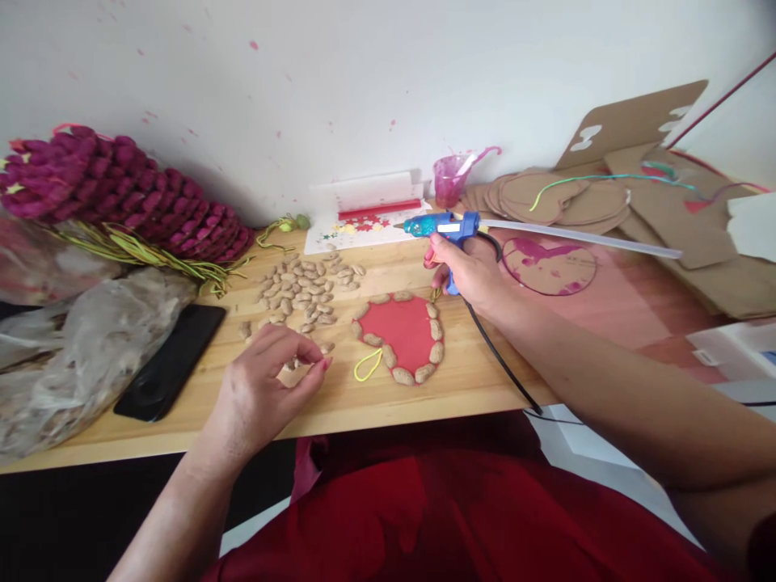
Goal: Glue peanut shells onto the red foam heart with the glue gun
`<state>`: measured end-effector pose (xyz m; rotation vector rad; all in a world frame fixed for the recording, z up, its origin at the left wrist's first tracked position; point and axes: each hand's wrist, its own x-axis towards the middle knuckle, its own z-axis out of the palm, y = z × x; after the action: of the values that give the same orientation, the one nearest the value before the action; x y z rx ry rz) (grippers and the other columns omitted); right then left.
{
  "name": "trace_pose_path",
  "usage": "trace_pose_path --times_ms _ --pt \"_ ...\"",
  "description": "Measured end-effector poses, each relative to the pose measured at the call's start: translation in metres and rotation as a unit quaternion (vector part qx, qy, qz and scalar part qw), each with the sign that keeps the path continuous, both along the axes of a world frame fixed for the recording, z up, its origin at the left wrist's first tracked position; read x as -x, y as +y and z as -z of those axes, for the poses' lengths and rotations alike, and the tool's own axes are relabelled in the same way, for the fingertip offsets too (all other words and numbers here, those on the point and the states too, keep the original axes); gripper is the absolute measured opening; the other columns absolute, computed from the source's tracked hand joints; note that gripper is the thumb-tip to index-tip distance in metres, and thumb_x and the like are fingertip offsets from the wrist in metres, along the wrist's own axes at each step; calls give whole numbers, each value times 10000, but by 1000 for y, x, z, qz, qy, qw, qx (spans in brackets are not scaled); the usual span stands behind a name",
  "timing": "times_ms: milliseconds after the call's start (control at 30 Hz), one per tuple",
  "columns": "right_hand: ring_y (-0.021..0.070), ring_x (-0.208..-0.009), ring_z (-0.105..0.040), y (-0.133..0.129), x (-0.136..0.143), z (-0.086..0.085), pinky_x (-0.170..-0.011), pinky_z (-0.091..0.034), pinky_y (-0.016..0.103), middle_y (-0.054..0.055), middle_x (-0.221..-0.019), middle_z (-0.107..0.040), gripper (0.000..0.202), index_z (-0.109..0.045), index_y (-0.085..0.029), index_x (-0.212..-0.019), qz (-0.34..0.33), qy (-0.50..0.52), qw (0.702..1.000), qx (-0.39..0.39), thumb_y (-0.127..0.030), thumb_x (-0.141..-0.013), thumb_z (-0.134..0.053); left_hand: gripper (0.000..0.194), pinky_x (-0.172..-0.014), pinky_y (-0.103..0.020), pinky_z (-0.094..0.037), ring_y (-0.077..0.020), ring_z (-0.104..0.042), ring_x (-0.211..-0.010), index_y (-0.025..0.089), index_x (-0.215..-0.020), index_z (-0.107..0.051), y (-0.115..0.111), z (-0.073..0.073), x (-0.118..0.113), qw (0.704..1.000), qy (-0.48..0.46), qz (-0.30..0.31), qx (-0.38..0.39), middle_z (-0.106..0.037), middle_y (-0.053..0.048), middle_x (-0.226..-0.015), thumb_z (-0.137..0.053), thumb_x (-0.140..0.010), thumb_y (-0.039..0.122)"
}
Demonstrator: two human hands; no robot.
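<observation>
My right hand (pixel 470 271) is wrapped round a blue hot glue gun (pixel 445 225), whose nozzle points left above the table. A long clear glue stick (pixel 582 237) sticks out of its back. Below the nozzle lies a red heart (pixel 409 327) edged with peanuts (pixel 436 330), with a yellow string loop (pixel 368 365) at its notch. To the left of the heart, my left hand (pixel 260 388) hovers with thumb and forefinger pinched together; whatever may be between the tips is too small to make out. Loose peanuts (pixel 297 283) are spread just beyond it.
Purple-red peanut-covered decorations (pixel 127 194) lean at the left, beside a plastic bag (pixel 103 347) and a black phone (pixel 170 360). Small paper stars (pixel 367 224) lie on white paper behind. A stained plastic cup (pixel 449 182) and cardboard cutouts (pixel 546 194) stand right. The gun's black cord (pixel 500 356) crosses the table's front edge.
</observation>
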<state>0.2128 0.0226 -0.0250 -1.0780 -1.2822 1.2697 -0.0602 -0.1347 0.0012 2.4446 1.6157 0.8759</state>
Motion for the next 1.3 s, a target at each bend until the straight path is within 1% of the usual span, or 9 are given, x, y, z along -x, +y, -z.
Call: trace_pose_path --times_ms 200,367,500,567,667,800,967,1100,1300 --pt "73 -437 -576 0 -1 1 -334 -378 190 23 -775 -673 519 -632 -170 -814 2 -8 1000 3 -673 -777 -755 101 -693 -315 -497 -161 -603 -718 226 -823 -575 -4 -1 -2 1000 -21 -21 1 -613 9 -741 -619 -911 200" --pt "91 -415 -601 -1 -2 -3 -340 -367 212 37 -756 -680 456 -665 -149 -776 13 -27 999 18 -590 -820 -773 114 -708 -294 -512 -147 -619 -744 205 -822 -586 -8 -2 8 997 -25 -70 -1 -631 7 -758 -621 -931 214" --pt "83 -424 -613 -4 -1 -11 -375 -362 240 51 -777 -674 318 -668 -151 -749 15 -9 999 50 -422 -884 -764 46 -724 -294 -524 -150 -646 -778 196 -932 -679 -10 -5 23 994 -12 -110 -22 -710 -10 -822 -653 -931 233" --pt "79 -428 -614 -5 -1 -15 -397 -374 263 62 -770 -670 281 -671 -153 -727 23 -14 998 61 -338 -934 -713 54 -724 -291 -524 -151 -648 -779 196 -902 -698 -12 -6 30 990 -6 -135 -35 -724 -13 -818 -658 -921 228" --pt "85 -429 -620 -6 0 -18 -415 -390 286 79 -777 -672 278 -677 -157 -717 27 -20 997 64 -296 -959 -674 72 -691 -269 -514 -142 -632 -746 196 -833 -692 -14 -6 38 985 -5 -166 -40 -713 -2 -767 -666 -898 216" --pt "94 -445 -628 -5 -2 -17 -403 -415 250 71 -788 -677 303 -688 -161 -731 21 -22 997 66 -415 -883 -758 67 -657 -255 -496 -134 -614 -713 197 -819 -694 -16 -2 45 981 -11 -191 -33 -713 7 -751 -671 -879 216" --pt "94 -434 -614 -6 -2 -15 -369 -432 198 37 -747 -680 544 -677 -160 -741 19 -30 999 27 -672 -661 -843 80 -628 -250 -464 -126 -599 -689 198 -790 -705 -14 4 50 976 -23 -213 -42 -722 7 -760 -705 -861 236" --pt "91 -423 -603 -7 1 -16 -352 -427 188 25 -724 -675 623 -665 -160 -734 34 -37 998 34 -728 -565 -858 82 -593 -235 -435 -116 -575 -660 197 -767 -686 -11 7 50 975 -35 -215 -41 -702 18 -733 -730 -835 211" --pt "88 -437 -601 -7 4 -18 -351 -430 180 29 -726 -678 668 -665 -152 -733 46 -42 998 33 -748 -508 -867 76 -628 -225 -447 -110 -571 -668 190 -783 -645 -9 11 50 978 -51 -202 -26 -680 24 -741 -698 -833 167"
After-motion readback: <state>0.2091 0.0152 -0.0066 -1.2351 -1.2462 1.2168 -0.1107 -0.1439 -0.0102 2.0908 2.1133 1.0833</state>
